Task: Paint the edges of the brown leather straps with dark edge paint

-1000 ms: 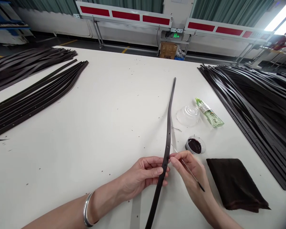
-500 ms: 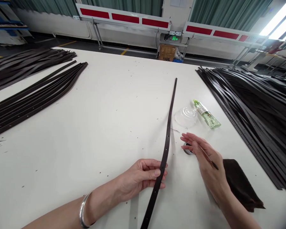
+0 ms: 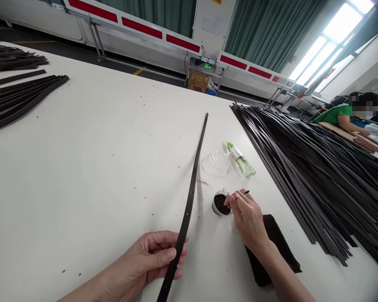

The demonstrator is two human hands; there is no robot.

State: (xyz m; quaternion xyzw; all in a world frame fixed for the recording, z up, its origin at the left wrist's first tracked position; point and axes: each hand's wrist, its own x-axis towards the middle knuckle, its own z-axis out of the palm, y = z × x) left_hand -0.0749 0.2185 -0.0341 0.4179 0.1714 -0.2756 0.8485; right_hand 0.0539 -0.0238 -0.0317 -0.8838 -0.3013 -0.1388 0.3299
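My left hand (image 3: pixel 154 256) grips a long, dark brown leather belt strap (image 3: pixel 190 188) with a row of punched holes. The strap stands up from my fingers and curves away over the white table (image 3: pixel 82 176). My right hand (image 3: pixel 247 216) holds a thin dark-tipped brush (image 3: pixel 242 193) between its fingers. That hand sits just to the right of a small round tin of dark paint (image 3: pixel 221 204), with its fingertips at the tin's rim. The brush's far end is hidden by the hand.
A clear plastic lid (image 3: pixel 216 163) and a green-labelled bottle (image 3: pixel 240 160) stand beyond the tin. A dark cloth (image 3: pixel 267 251) lies under my right forearm. Stacks of leather straps lie at right (image 3: pixel 308 167) and left (image 3: pixel 19 94). A co-worker (image 3: pixel 340 115) sits at the back right.
My right hand has moved off the strap and over to the tin with the brush. The view has swung left, and my left hand still grips the strap.
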